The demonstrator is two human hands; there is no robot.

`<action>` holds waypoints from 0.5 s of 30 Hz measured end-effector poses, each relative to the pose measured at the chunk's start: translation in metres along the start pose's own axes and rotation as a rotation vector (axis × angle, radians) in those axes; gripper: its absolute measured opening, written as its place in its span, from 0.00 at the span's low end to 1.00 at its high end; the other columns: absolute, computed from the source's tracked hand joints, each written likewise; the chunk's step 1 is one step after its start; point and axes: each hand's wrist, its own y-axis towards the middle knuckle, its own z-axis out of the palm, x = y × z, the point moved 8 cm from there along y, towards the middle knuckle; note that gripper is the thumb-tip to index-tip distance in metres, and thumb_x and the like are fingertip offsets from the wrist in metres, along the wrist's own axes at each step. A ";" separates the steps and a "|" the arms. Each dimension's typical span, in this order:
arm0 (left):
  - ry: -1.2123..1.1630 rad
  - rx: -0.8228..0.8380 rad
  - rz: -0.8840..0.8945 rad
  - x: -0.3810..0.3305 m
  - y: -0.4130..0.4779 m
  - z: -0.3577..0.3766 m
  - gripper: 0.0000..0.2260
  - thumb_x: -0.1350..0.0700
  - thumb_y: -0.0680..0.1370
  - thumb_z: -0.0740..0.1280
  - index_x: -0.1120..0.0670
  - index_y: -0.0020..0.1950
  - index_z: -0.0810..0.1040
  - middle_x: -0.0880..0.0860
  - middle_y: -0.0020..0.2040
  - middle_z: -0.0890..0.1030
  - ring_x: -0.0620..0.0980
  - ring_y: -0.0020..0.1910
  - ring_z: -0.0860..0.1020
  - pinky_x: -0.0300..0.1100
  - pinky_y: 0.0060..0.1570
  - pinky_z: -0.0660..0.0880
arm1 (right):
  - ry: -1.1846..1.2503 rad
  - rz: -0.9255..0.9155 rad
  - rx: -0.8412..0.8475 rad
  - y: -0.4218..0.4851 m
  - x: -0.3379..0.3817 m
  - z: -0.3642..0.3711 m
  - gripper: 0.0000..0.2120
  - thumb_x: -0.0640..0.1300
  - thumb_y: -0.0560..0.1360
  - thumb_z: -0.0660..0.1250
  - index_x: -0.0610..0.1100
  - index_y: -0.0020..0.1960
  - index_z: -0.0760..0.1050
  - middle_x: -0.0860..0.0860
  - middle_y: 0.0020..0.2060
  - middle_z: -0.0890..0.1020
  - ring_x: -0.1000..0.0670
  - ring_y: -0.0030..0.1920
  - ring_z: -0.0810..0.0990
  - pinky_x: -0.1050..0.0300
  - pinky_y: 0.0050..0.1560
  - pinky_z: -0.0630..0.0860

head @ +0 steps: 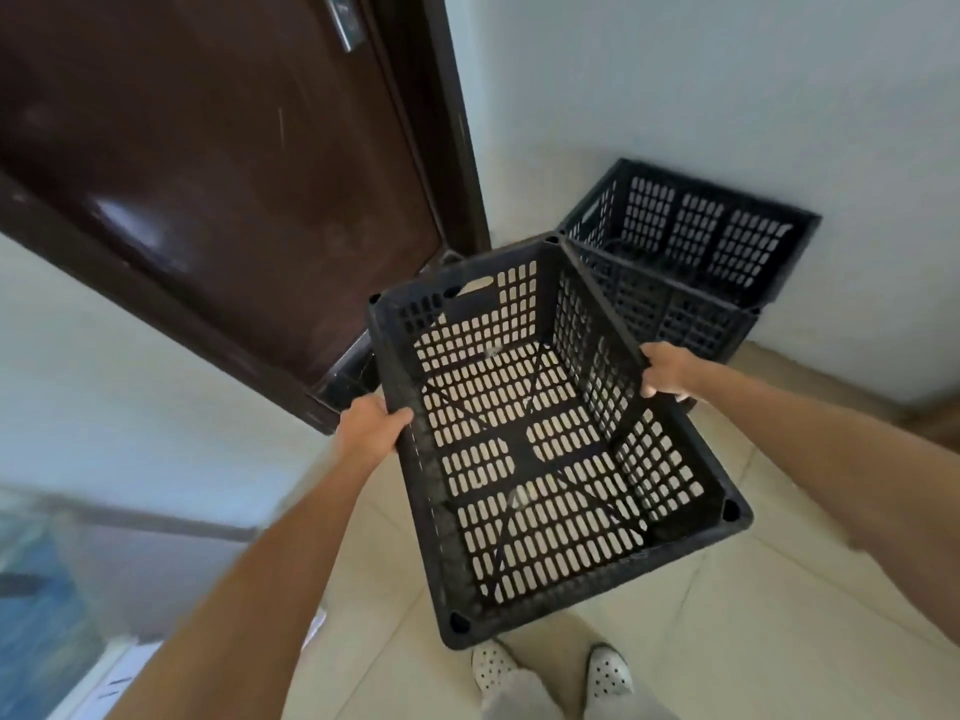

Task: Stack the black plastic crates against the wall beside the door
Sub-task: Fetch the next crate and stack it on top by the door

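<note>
Head view looks down on an empty black perforated plastic crate (545, 444) carried in the air, open side up and tilted, above pale floor tiles (779, 589). Left hand (371, 426) is closed over the middle of the crate's left long rim, thumb lying on top; right hand (667, 371) is closed over the right long rim, fingers curled inside the wall. A second black slotted plastic crate (691, 252) already sits on the floor just ahead, tight against the pale wall (727, 96) and near the dark brown wooden door (208, 174).

The step in hand looks like carrying the held crate over to set it on the standing one. To do it well, level the crate first, square its long sides with those of the lower crate, then lower it so all four corners seat together; a skewed drop would probably jam one corner inside the other's rim.

The tiles look smooth and bare around the person's white perforated shoes (550, 667). A metal door handle (345, 20) shows at the top edge.
</note>
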 end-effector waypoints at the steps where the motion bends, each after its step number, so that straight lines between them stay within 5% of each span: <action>1: -0.007 -0.018 0.016 -0.020 0.011 -0.009 0.09 0.50 0.74 0.69 0.56 0.41 0.79 0.53 0.36 0.83 0.53 0.40 0.81 0.43 0.42 0.74 | 0.023 0.015 -0.016 0.003 0.004 -0.019 0.36 0.32 0.76 0.65 0.44 0.78 0.53 0.41 0.73 0.64 0.38 0.65 0.71 0.52 0.44 0.76; 4: -0.054 -0.079 0.079 -0.074 0.045 -0.037 0.12 0.48 0.73 0.69 0.56 0.36 0.77 0.54 0.33 0.83 0.54 0.38 0.83 0.47 0.48 0.77 | 0.068 0.039 -0.048 0.012 0.024 -0.074 0.35 0.31 0.75 0.64 0.43 0.78 0.54 0.42 0.74 0.62 0.38 0.68 0.68 0.50 0.49 0.76; 8: -0.208 -0.198 0.182 -0.146 0.092 -0.087 0.15 0.48 0.73 0.68 0.56 0.32 0.74 0.56 0.33 0.79 0.57 0.39 0.79 0.49 0.43 0.74 | 0.181 0.018 -0.068 0.022 0.067 -0.147 0.33 0.28 0.74 0.65 0.41 0.75 0.60 0.40 0.70 0.68 0.37 0.66 0.72 0.43 0.60 0.76; 15: -0.256 -0.261 0.338 -0.266 0.166 -0.176 0.12 0.49 0.74 0.68 0.56 0.36 0.76 0.57 0.39 0.79 0.57 0.49 0.75 0.49 0.44 0.67 | 0.208 -0.011 -0.131 0.034 0.137 -0.255 0.22 0.30 0.74 0.66 0.35 0.67 0.68 0.37 0.53 0.80 0.40 0.47 0.82 0.48 0.46 0.81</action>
